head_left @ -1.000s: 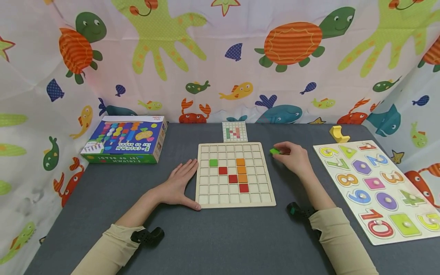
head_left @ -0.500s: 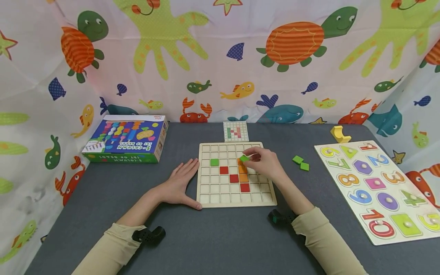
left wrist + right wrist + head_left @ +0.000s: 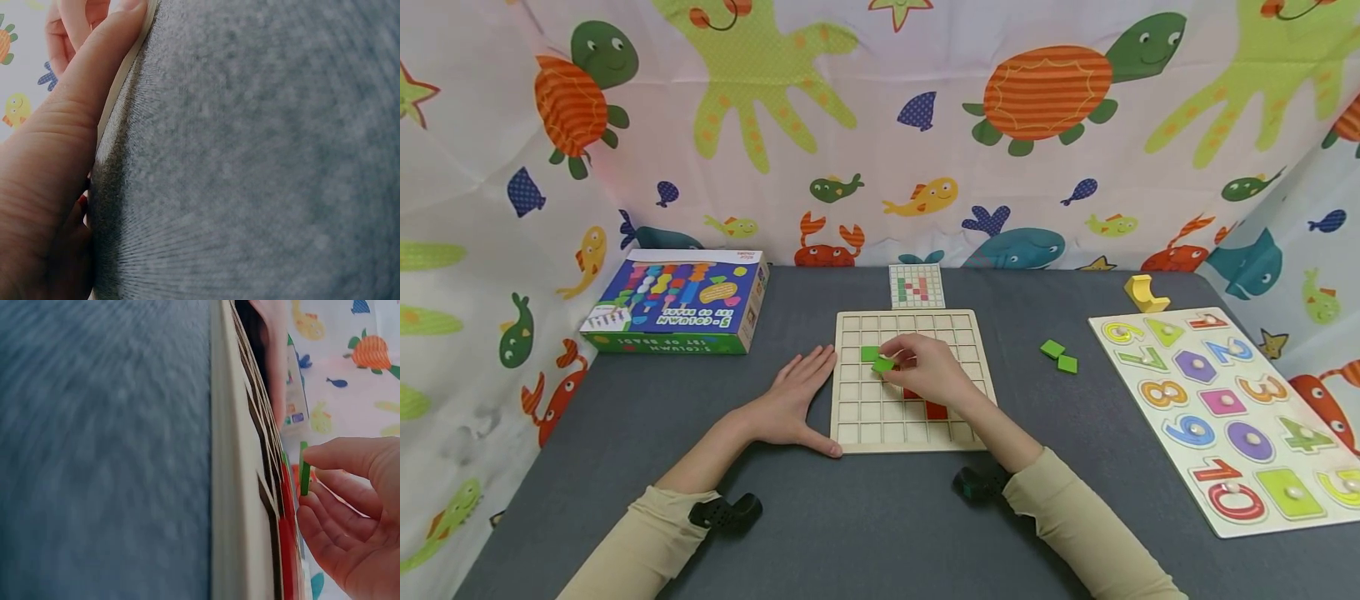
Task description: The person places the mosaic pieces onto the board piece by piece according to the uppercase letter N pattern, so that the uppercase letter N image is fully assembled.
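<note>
A pale wooden grid board [image 3: 857, 434] lies on the dark grey table. My right hand [image 3: 928, 370] is over its middle and pinches a green square tile [image 3: 883, 365] between thumb and fingers, just below a green tile [image 3: 869, 353] set in the grid. In the right wrist view the pinched tile [image 3: 304, 469] stands edge-on, close over the board. Two red tiles [image 3: 936, 411] show in the grid; the orange tiles are hidden behind the hand. My left hand [image 3: 787, 407] lies flat with fingers spread, fingertips and thumb at the board's left edge.
Behind the board lies a small pattern card [image 3: 917, 287]. Two loose green tiles [image 3: 1067, 364] are to its right, near a number puzzle board [image 3: 1213, 404]. A yellow curved block [image 3: 1146, 294] sits behind that puzzle. A blue box [image 3: 677, 302] stands at the back left.
My right hand has carried a green tile leftward from the table on the right, across the board, to near the set green tile. My left hand has stayed at the board's edge.
</note>
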{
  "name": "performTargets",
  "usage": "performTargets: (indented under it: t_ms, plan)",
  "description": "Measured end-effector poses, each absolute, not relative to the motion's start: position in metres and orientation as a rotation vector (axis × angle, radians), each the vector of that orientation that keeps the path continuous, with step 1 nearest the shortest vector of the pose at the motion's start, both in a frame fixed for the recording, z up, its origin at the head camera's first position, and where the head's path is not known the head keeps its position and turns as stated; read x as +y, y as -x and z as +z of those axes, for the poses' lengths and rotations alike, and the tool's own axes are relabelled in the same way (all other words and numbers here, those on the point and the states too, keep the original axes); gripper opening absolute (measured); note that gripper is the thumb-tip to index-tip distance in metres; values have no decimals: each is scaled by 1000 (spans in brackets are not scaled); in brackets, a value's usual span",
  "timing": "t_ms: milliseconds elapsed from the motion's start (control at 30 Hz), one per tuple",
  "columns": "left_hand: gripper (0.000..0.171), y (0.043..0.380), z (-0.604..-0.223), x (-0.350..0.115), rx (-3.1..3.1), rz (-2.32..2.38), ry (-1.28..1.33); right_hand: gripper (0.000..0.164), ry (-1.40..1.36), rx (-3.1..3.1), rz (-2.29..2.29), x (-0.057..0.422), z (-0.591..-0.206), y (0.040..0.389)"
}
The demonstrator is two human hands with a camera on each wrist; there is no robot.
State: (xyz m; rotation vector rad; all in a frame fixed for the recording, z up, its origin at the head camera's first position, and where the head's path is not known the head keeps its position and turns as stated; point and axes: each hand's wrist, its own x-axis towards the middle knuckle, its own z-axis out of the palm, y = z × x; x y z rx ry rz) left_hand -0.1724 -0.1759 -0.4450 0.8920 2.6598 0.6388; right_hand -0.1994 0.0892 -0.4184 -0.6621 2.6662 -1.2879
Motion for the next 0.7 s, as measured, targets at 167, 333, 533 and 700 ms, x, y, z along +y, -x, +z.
performTargets:
  t_ms: [167, 333, 533, 700]
  plan:
    - [135, 172, -444, -176, 2657, 653, -895, 29, 819, 2675, -1250, 79, -417, 198]
    - [135, 172, -444, -176, 2659, 657, -902, 29, 905, 2699, -1199, 76, -417, 199]
    - [135, 171, -443, -176, 2660, 659, -902, 29, 937, 2717, -1167, 75, -419, 201]
    - [135, 171, -444, -176, 2662, 655, -907, 29, 930, 2706, -1178, 76, -421, 201]
